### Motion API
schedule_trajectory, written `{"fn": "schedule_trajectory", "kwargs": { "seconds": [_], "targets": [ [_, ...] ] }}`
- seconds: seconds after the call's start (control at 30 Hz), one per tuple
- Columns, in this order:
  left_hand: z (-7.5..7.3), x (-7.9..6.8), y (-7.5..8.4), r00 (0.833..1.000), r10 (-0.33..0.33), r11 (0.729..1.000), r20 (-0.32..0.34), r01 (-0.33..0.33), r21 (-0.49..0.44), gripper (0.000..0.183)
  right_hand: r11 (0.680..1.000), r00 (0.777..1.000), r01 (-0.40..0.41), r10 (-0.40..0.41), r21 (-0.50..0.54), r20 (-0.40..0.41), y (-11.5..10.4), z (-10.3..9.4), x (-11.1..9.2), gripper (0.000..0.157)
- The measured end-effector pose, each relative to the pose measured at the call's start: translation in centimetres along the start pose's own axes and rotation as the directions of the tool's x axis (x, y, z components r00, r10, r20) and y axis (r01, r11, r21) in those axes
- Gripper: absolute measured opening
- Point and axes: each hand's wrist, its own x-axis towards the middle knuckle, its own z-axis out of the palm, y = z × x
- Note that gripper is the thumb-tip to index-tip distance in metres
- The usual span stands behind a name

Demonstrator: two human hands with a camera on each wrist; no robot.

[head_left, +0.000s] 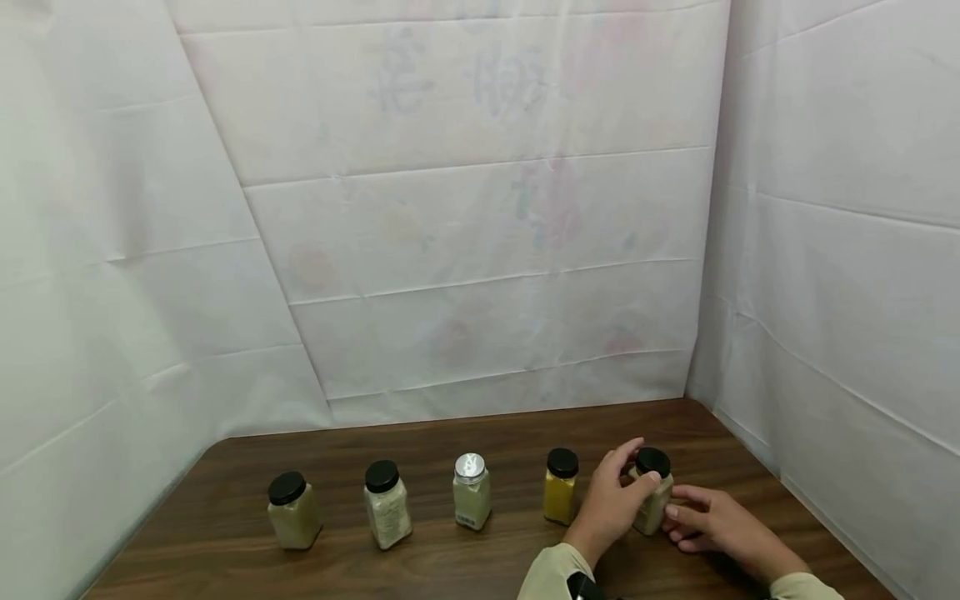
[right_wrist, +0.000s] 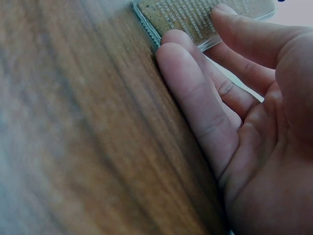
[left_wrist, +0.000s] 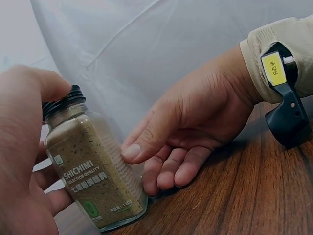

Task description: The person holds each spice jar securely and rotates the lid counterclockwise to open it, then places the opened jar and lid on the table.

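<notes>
A square glass seasoning jar (head_left: pixel 656 505) with a black lid stands at the right end of a row of jars on the table. My left hand (head_left: pixel 606 507) grips it from the left, the thumb near the lid. In the left wrist view, the label on the jar (left_wrist: pixel 93 166) reads SHICHIMI, over a speckled brownish powder. My right hand (head_left: pixel 718 527) is at the jar's right side, its thumb and fingertips against or very near the glass low down. Those fingers are loosely bent and do not wrap round the jar (right_wrist: pixel 183 22), as the right wrist view shows.
Left of the hands stand a yellow-filled jar (head_left: pixel 559 496), a silver-lidded jar (head_left: pixel 472 498), a pale-filled jar (head_left: pixel 388 512) and an olive-brown jar (head_left: pixel 295 521). They are spaced along the dark wooden table (head_left: pixel 337 450). White cloth (head_left: pixel 480 225) hangs behind and at both sides.
</notes>
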Motion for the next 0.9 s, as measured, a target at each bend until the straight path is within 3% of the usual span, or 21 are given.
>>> {"fn": "schedule_trajectory", "kwargs": {
  "seconds": [0.47,0.9],
  "targets": [
    [0.01,-0.08,-0.07,1.000,0.028,0.998,-0.013,-0.028,-0.052,0.030,1.000,1.000,0.013,-0.013,0.009,-0.002,-0.15,-0.01,-0.19,0.061],
    [0.13,0.06,-0.18,0.999,0.008,0.997,-0.039,-0.011,-0.075,0.027,1.000,1.000,0.009,-0.009,0.001,-0.010,-0.56,0.24,-0.28,0.060]
  ]
}}
